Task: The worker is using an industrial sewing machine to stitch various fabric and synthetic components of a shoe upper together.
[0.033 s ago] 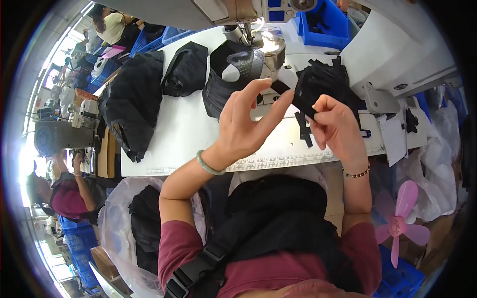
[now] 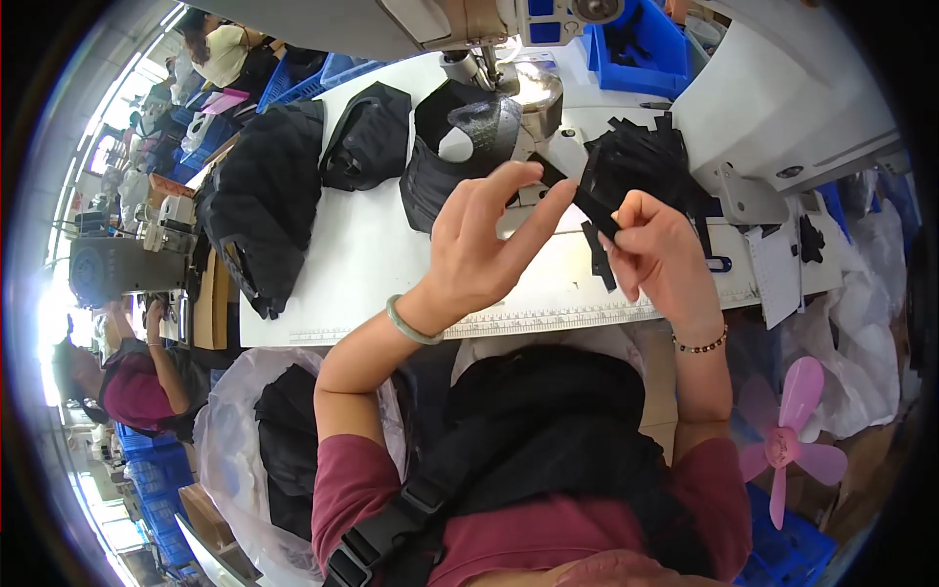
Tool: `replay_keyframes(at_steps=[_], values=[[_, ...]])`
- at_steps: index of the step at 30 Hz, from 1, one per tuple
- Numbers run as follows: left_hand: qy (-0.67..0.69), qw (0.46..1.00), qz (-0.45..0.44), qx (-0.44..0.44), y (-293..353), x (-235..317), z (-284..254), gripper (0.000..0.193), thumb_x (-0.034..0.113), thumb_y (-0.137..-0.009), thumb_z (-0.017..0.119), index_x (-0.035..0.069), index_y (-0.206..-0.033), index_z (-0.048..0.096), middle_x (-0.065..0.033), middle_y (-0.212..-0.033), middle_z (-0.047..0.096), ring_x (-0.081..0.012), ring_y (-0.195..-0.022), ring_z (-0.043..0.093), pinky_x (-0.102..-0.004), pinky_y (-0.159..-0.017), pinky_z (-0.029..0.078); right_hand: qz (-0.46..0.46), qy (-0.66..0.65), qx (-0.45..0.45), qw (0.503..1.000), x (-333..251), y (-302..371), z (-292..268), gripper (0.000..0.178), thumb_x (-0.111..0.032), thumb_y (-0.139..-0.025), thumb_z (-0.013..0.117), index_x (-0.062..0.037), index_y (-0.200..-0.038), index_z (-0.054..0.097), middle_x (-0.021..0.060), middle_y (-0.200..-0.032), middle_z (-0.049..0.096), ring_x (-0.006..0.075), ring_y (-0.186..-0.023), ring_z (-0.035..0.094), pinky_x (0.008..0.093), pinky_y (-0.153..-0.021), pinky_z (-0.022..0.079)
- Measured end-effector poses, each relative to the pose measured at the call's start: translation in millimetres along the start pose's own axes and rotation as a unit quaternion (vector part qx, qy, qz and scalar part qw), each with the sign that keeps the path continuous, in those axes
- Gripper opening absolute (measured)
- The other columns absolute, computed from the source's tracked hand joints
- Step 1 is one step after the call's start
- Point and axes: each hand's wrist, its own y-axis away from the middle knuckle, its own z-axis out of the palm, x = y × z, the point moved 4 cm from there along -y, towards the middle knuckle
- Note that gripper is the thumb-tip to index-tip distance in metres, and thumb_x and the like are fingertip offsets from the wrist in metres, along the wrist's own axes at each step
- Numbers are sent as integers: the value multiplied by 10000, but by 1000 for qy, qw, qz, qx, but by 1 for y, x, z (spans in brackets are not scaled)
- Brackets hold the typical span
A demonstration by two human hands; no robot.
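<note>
My left hand is raised over the white sewing table, with its thumb and forefinger pinching the end of a black fabric strip. A green bangle sits on that wrist. Close to its right, my right hand grips a bundle of black fabric strips; a few ends hang below the fingers. Both hands hover just in front of the sewing machine and its needle area.
Black padded pieces lie across the table's left half. A ruler strip runs along the near edge. Blue bins stand behind. A plastic bag of black fabric, a pink fan and another seated person are nearby.
</note>
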Motion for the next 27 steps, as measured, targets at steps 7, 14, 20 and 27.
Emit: replay_keyframes(at_steps=[7, 14, 20, 27], values=[[67, 997, 36, -18, 6, -1, 4, 359, -16, -662, 648, -19, -1021, 635, -136, -1012, 539, -244, -806, 561, -289, -663, 522, -3, 67, -26, 997, 13, -6, 10, 100, -96, -869, 573, -16, -927, 560, 20, -729, 578, 67, -592, 539, 188, -506, 409], [139, 990, 33, 2, 16, -3, 9, 346, -44, -684, 622, -86, -1025, 584, -162, -967, 563, -270, -820, 595, -314, -667, 530, -31, 68, -4, 997, 18, -8, 13, 169, -156, -901, 553, -1, -960, 587, -12, -700, 544, 26, -544, 451, 141, -449, 319], [68, 994, 89, 1, 13, -4, 3, 374, -21, -649, 640, -76, -1016, 591, -153, -950, 558, -266, -818, 597, -309, -673, 528, -5, 29, -64, 998, 14, -14, 18, 116, -75, -871, 579, 8, -949, 595, -17, -708, 545, 20, -528, 430, 145, -441, 300], [240, 966, -99, -17, 12, -11, 7, 239, -67, -746, 634, -33, -981, 609, -114, -906, 592, -220, -773, 601, -275, -641, 517, -62, 160, 25, 985, 13, -9, 26, 114, -57, -839, 628, -14, -937, 589, -40, -733, 545, -13, -596, 442, 139, -511, 340]])
